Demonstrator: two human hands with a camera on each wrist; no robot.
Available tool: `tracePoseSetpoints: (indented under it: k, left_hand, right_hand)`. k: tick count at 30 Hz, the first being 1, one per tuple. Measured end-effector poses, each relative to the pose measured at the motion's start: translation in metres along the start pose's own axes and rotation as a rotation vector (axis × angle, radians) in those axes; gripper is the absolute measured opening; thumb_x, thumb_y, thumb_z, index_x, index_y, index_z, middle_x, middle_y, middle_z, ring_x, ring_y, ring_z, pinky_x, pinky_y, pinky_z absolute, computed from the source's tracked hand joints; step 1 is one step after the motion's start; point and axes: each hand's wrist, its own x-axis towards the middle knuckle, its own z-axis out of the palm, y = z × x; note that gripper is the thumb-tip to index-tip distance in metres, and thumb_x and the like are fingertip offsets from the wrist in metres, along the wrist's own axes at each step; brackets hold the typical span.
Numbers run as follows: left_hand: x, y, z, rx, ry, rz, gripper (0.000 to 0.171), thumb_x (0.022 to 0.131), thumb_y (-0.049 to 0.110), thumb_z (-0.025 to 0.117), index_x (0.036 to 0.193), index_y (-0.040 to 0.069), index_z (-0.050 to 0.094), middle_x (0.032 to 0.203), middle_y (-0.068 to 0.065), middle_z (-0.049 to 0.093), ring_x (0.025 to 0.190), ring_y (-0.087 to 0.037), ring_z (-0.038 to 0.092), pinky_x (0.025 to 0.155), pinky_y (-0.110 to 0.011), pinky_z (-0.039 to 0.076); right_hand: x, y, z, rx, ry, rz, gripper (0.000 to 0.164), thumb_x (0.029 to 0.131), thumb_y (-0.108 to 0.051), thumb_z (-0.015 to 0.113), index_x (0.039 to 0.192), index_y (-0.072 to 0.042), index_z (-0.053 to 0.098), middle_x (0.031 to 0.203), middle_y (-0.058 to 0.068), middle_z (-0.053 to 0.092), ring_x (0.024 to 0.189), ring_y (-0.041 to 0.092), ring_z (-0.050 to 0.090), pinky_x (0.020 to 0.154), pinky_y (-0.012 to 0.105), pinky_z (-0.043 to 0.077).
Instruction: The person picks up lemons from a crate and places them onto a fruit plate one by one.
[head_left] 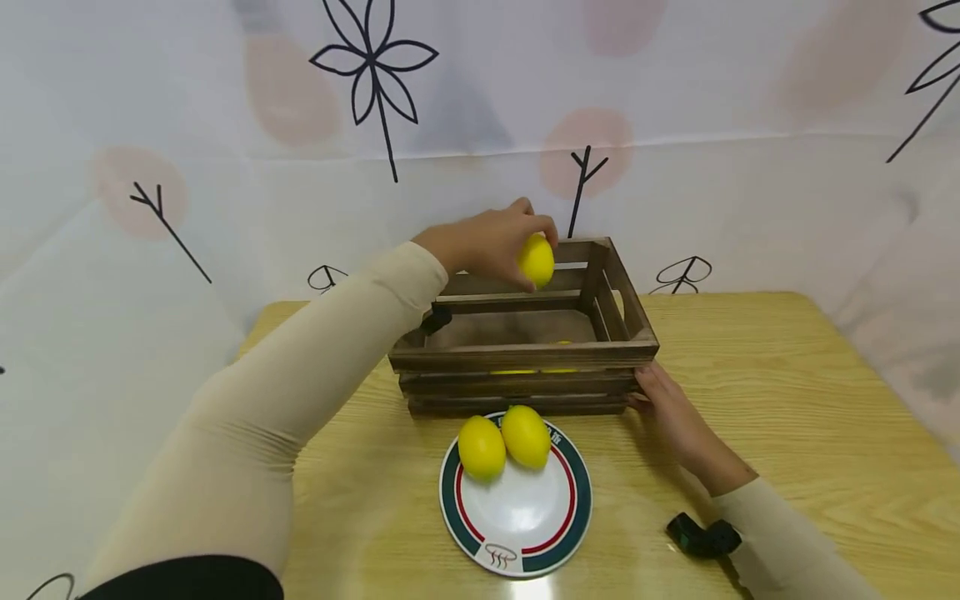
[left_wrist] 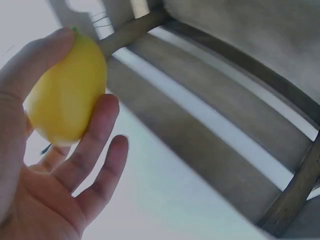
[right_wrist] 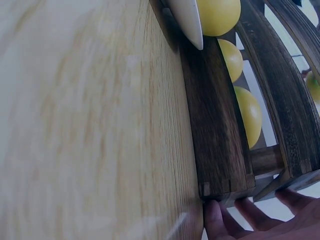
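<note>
My left hand (head_left: 491, 240) holds a yellow lemon (head_left: 537, 262) over the back part of a dark wooden slatted crate (head_left: 525, 360). Thumb and fingers are curled round that lemon (left_wrist: 70, 90) in the left wrist view. At the crate's front right corner, my right hand (head_left: 678, 425) touches the wood with its fingertips. Inside the crate, lemons (right_wrist: 248, 116) show through the gaps between the slats. A white plate (head_left: 517, 517) with a dark green and red rim stands in front of the crate, bearing two lemons (head_left: 482, 448) side by side.
The crate and plate stand on a light wooden table (head_left: 757, 375). Behind it hangs a white cloth (head_left: 465, 108) printed with flowers and twigs. A black strap-like device (head_left: 702, 536) is at the right sleeve.
</note>
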Motion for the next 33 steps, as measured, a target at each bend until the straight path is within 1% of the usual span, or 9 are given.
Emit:
tracePoseSetpoints:
  k: [4,9,14,20,22,25,28,30,33]
  left_hand:
    - [-0.018,0.005,-0.011,0.018,0.140,0.013,0.060,0.082,0.038,0.081,0.133,0.027,0.051,0.135,-0.007,0.041,0.101,-0.027,0.059,0.093,-0.035,0.052]
    - [-0.050,0.016,-0.015,0.034,0.330,0.074,0.061,0.082,0.037,0.081,0.135,0.026,0.051,0.137,-0.007,0.039,0.096,-0.025,0.061,0.091,-0.032,0.055]
    - [-0.085,0.024,-0.002,0.033,0.474,0.168,0.062,0.083,0.029,0.082,0.136,0.022,0.051,0.136,-0.009,0.040,0.085,-0.022,0.062,0.082,-0.025,0.056]
    - [-0.121,0.034,0.027,0.048,0.603,0.259,0.065,0.081,0.030,0.084,0.135,0.017,0.051,0.133,-0.012,0.044,0.081,-0.022,0.063,0.081,-0.028,0.058]
    - [-0.131,0.036,0.040,0.004,0.628,0.278,0.065,0.079,0.030,0.085,0.134,0.015,0.052,0.132,-0.013,0.045,0.083,-0.021,0.064,0.081,-0.026,0.058]
    - [-0.146,0.036,0.063,-0.115,0.631,0.302,0.067,0.077,0.030,0.087,0.133,0.014,0.053,0.132,-0.012,0.045,0.094,-0.020,0.063,0.083,-0.022,0.057]
    - [-0.161,0.035,0.087,-0.238,0.603,0.317,0.070,0.076,0.028,0.089,0.133,0.013,0.052,0.132,-0.011,0.045,0.108,-0.020,0.059,0.088,-0.022,0.056]
    - [-0.169,0.034,0.102,-0.275,0.575,0.303,0.072,0.075,0.029,0.089,0.134,0.013,0.052,0.132,-0.010,0.045,0.110,-0.019,0.058,0.091,-0.022,0.055]
    - [-0.178,0.032,0.122,-0.298,0.518,0.253,0.072,0.074,0.031,0.089,0.135,0.016,0.053,0.130,-0.007,0.046,0.104,-0.015,0.058,0.086,-0.021,0.055]
  right_hand:
    - [0.001,0.001,-0.001,0.004,0.002,0.007,0.067,0.110,-0.045,0.024,0.161,-0.012,-0.003,0.166,0.022,0.003,0.148,0.043,0.012,0.093,0.004,0.039]
    - [0.003,0.000,-0.001,0.004,0.000,0.013,0.067,0.109,-0.047,0.023,0.161,-0.013,-0.003,0.166,0.021,0.002,0.148,0.041,0.012,0.093,0.005,0.039]
    - [0.003,-0.001,0.000,-0.015,-0.003,0.005,0.067,0.109,-0.045,0.022,0.161,-0.011,-0.003,0.166,0.023,0.003,0.148,0.044,0.011,0.092,0.003,0.038]
    - [0.002,-0.002,-0.001,-0.008,-0.005,0.000,0.066,0.110,-0.044,0.022,0.161,-0.011,-0.003,0.165,0.025,0.002,0.147,0.041,0.014,0.091,0.004,0.038]
    - [0.002,-0.001,-0.001,-0.010,-0.004,0.005,0.066,0.109,-0.045,0.022,0.161,-0.012,-0.003,0.165,0.025,0.003,0.147,0.038,0.017,0.092,0.004,0.039]
    - [0.001,-0.001,-0.003,-0.010,-0.005,0.007,0.067,0.109,-0.046,0.022,0.161,-0.013,-0.003,0.164,0.025,0.004,0.147,0.030,0.021,0.092,0.004,0.039]
    - [0.001,-0.001,-0.004,-0.009,-0.016,-0.002,0.066,0.109,-0.045,0.022,0.162,-0.014,-0.002,0.164,0.025,0.004,0.144,0.014,0.026,0.092,0.004,0.039]
    - [0.001,-0.001,-0.004,-0.004,-0.023,-0.012,0.065,0.110,-0.044,0.023,0.162,-0.014,-0.002,0.164,0.026,0.004,0.137,0.001,0.030,0.092,0.005,0.039]
    - [0.002,0.000,-0.003,0.002,-0.024,-0.020,0.065,0.110,-0.043,0.023,0.162,-0.011,0.000,0.162,0.027,0.006,0.125,-0.012,0.034,0.092,0.005,0.040]
